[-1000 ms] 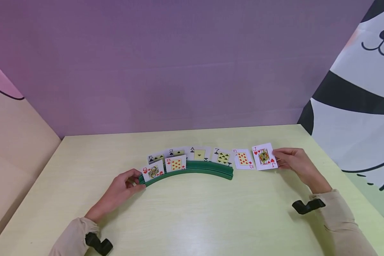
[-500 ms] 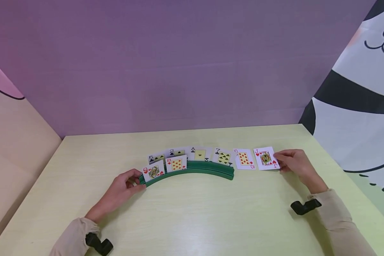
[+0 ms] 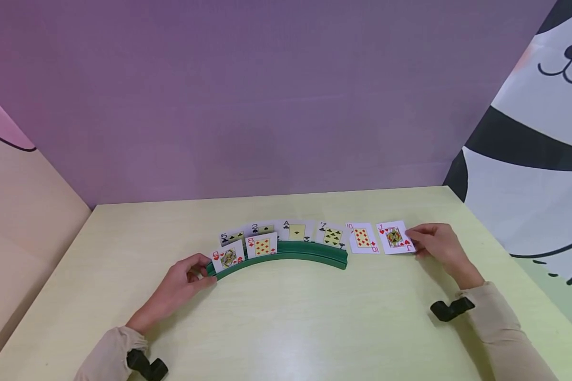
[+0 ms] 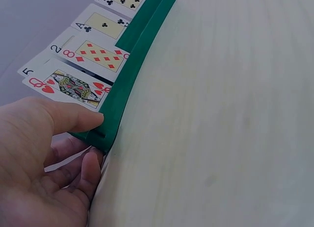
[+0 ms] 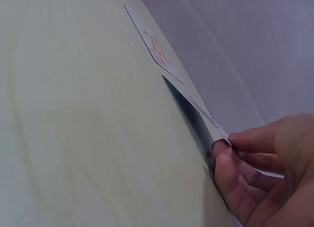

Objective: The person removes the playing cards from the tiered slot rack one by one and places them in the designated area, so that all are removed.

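Observation:
My left hand grips the left end of a curved green card holder, thumb on its front face and fingers behind in the left wrist view. Two cards stand in its front slot: the queen of hearts and the eight of diamonds. Behind them stand a five, a two, the ace of clubs and the seven of clubs. At the right, my right hand pinches the jack of hearts by its right edge; in the right wrist view that edge is raised off the table.
The ten of diamonds lies face up between the holder and the jack. Beyond the back edge of the pale table rises a purple wall. A cartoon-printed panel borders the right side.
My right hand has lowered the jack of hearts, which now lies flatter and nearer the table. The left hand keeps its grip on the card holder in the same place.

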`<state>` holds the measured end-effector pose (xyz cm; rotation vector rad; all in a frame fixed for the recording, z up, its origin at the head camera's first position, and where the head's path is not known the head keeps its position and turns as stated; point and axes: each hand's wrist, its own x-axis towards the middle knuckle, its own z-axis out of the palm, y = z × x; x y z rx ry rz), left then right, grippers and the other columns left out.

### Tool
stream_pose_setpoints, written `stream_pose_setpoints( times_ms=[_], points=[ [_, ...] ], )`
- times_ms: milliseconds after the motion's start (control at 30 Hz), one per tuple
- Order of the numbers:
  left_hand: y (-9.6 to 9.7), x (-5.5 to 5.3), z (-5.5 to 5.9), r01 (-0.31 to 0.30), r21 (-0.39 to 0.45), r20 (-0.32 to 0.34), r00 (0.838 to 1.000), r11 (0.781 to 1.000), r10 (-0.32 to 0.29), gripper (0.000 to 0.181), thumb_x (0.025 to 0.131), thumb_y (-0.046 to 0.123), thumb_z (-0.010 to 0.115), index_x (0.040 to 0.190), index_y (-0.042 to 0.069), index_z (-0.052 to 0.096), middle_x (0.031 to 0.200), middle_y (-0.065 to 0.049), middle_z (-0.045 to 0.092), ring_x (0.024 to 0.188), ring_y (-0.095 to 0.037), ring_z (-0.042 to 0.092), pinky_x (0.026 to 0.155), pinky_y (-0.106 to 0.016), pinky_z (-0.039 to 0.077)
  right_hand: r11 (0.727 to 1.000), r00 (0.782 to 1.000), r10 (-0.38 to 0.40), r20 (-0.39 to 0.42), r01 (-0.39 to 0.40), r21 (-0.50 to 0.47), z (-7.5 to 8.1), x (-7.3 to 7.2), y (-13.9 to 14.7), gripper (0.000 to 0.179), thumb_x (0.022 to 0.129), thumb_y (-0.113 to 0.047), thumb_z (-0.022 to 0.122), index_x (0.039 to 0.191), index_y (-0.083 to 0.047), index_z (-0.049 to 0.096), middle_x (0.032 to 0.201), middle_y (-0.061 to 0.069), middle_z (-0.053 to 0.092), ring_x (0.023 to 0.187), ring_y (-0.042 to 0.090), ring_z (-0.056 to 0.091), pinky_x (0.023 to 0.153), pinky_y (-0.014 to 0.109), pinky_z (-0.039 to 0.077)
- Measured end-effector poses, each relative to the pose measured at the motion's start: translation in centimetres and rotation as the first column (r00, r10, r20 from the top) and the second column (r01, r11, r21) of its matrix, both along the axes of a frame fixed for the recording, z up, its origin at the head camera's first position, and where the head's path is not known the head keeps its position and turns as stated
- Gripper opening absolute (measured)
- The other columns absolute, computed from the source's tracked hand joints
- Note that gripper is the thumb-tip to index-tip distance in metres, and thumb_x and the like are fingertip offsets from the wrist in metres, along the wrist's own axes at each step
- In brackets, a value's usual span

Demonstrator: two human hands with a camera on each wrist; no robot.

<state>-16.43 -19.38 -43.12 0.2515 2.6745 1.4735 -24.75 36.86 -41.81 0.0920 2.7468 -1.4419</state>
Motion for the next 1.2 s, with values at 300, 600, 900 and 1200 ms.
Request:
stream_pose_setpoints(
  times_ms=[300, 600, 900, 1200],
  points=[
    [0.11, 0.07, 0.21, -0.003, 0.008, 0.003, 1.0, 1.0, 0.003, 0.031, 0.088, 0.007, 0.073, 0.115, -0.002, 0.06, 0.096, -0.009, 0.061, 0.077, -0.019, 0.051, 0.066, -0.024, 0.044, 0.995, 0.999, -0.033, -0.018, 0.035, 0.096, 0.16, 0.06, -0.46, 0.042, 0.099, -0.024, 0.061, 0.121, 0.012, 0.06, 0.086, 0.011, 0.069, 0.058, 0.013, 0.062, 0.056, 0.028, 0.055],
    [0.11, 0.07, 0.25, -0.001, 0.006, 0.004, 1.0, 1.0, 0.001, 0.032, 0.088, 0.007, 0.073, 0.115, -0.002, 0.06, 0.096, -0.009, 0.06, 0.077, -0.019, 0.051, 0.067, -0.024, 0.044, 0.982, 0.999, -0.026, -0.046, 0.035, 0.187, 0.06, 0.13, -0.87, 0.037, 0.101, -0.02, 0.059, 0.119, 0.012, 0.061, 0.09, 0.018, 0.068, 0.064, 0.018, 0.062, 0.056, 0.027, 0.055],
    [0.0, 0.03, 0.02, 0.004, 0.01, 0.0, 1.0, 1.0, -0.004, 0.032, 0.088, 0.008, 0.073, 0.115, -0.002, 0.06, 0.095, -0.008, 0.06, 0.076, -0.019, 0.051, 0.066, -0.024, 0.044, 0.973, 0.994, -0.008, -0.105, 0.032, 0.228, 0.25, 0.32, -0.99, 0.026, 0.098, -0.011, 0.061, 0.109, 0.013, 0.065, 0.081, 0.014, 0.068, 0.063, 0.016, 0.062, 0.055, 0.027, 0.055],
    [-0.09, -0.02, -0.11, 0.007, 0.013, -0.005, 1.0, 1.0, -0.007, 0.032, 0.088, 0.009, 0.073, 0.115, -0.001, 0.06, 0.095, -0.008, 0.06, 0.076, -0.019, 0.051, 0.066, -0.024, 0.044, 0.975, 0.996, -0.001, -0.094, 0.022, 0.222, 0.41, 0.35, -1.04, 0.026, 0.098, -0.012, 0.061, 0.108, 0.012, 0.065, 0.08, 0.012, 0.068, 0.064, 0.016, 0.062, 0.056, 0.027, 0.056]
  ],
)
